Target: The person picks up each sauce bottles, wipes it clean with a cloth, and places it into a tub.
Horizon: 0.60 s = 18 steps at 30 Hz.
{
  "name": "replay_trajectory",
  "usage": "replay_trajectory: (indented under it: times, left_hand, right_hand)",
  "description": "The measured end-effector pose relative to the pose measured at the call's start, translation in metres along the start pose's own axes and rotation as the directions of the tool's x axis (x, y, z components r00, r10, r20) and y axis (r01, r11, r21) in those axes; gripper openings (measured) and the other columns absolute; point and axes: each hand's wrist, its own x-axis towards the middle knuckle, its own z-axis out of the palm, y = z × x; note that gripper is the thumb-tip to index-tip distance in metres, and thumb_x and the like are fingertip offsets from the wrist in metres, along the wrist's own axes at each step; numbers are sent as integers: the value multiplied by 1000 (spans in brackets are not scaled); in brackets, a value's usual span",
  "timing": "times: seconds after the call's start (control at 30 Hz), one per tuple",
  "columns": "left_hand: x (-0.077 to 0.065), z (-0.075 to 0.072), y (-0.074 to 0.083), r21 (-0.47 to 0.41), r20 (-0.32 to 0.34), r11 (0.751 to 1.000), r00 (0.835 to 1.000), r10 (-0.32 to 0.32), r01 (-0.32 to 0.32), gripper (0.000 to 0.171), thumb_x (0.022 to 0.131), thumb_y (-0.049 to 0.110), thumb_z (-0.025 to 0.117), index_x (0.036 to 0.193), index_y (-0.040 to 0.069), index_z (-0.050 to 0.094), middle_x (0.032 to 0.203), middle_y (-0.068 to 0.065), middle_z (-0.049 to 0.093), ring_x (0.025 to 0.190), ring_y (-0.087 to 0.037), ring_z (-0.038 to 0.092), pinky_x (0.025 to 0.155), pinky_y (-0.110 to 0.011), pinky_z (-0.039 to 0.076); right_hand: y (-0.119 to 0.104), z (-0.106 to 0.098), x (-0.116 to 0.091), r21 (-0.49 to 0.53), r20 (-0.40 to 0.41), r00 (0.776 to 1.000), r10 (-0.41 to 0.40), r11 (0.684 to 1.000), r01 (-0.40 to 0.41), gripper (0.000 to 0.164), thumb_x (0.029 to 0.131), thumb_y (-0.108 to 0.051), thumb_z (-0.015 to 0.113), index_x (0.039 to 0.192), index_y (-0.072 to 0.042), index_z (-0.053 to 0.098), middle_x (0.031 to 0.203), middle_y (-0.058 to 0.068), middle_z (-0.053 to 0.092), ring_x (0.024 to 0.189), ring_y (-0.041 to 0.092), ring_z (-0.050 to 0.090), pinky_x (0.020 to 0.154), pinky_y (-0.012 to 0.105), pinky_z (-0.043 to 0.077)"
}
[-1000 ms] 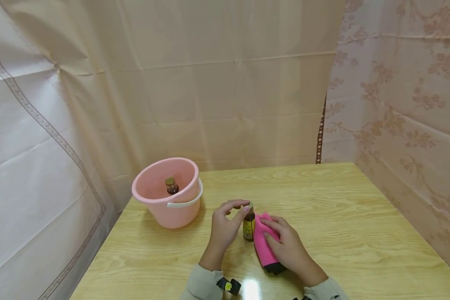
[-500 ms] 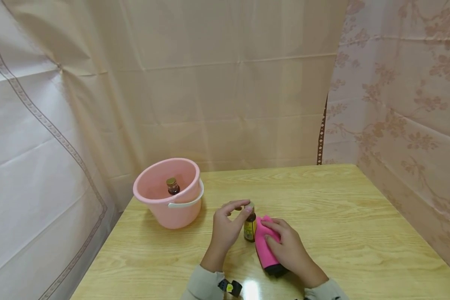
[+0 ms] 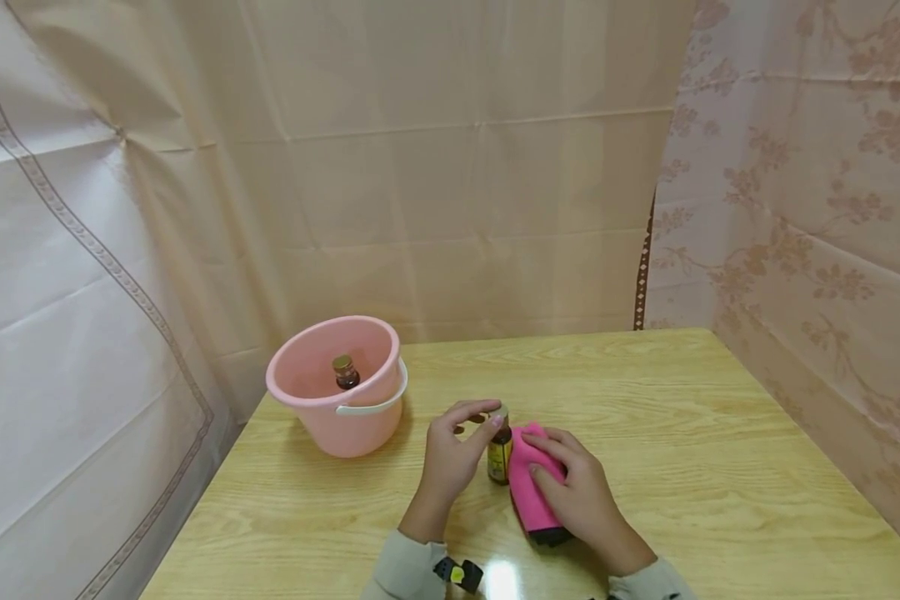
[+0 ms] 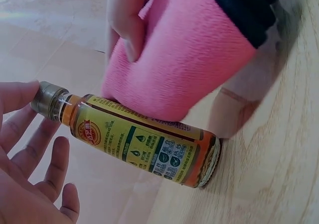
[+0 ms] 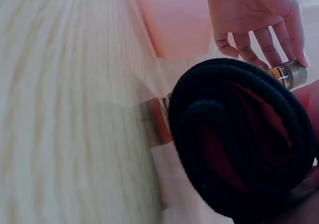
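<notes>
A small glass bottle (image 3: 499, 460) with a metallic screw cap, yellow-green label and orange-brown contents stands upright on the table. My left hand (image 3: 452, 454) pinches its cap between thumb and fingers; in the left wrist view the other fingers (image 4: 56, 162) are spread behind the neck. My right hand (image 3: 576, 492) grips a folded pink towel (image 3: 534, 492) with a black edge. That towel (image 4: 174, 50) lies against the bottle's label side in the left wrist view. Seen from the right wrist, the rolled black end (image 5: 239, 129) hides most of the bottle.
To the left on the wooden table (image 3: 682, 417) stands a pink bucket (image 3: 352, 429) with a white handle (image 3: 371, 407). Inside it is another dark bottle (image 3: 346, 372) with a gold-coloured cap. Curtains hang behind and on both sides of the table.
The right hand and towel have shifted slightly along the bottle's side, a little up and back down between frames. The left hand stays at the cap; the bucket has not moved.
</notes>
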Motion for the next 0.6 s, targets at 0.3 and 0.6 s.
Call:
replay_trajectory:
  times: [0.3, 0.6]
  left_hand:
    - [0, -1, 1, 4, 8, 1000, 1000, -9, 9, 19, 94, 38, 77, 111, 32, 80, 113, 15, 75, 105, -16, 65, 93, -50, 35]
    - [0, -1, 1, 22, 14, 1000, 1000, 10, -11, 20, 95, 37, 75, 113, 29, 80, 113, 15, 76, 106, -14, 66, 94, -51, 36]
  right_hand:
    - [-3, -2, -1, 105, -32, 995, -96, 990, 99, 42, 96, -5, 72, 134, -24, 70, 142, 1, 60, 116, 22, 64, 82, 28, 58]
    - [-8, -3, -2, 165, -64, 988, -142, 975, 151, 42, 99, -11, 71, 138, -26, 67, 147, 0, 56, 123, 21, 61, 86, 27, 58]
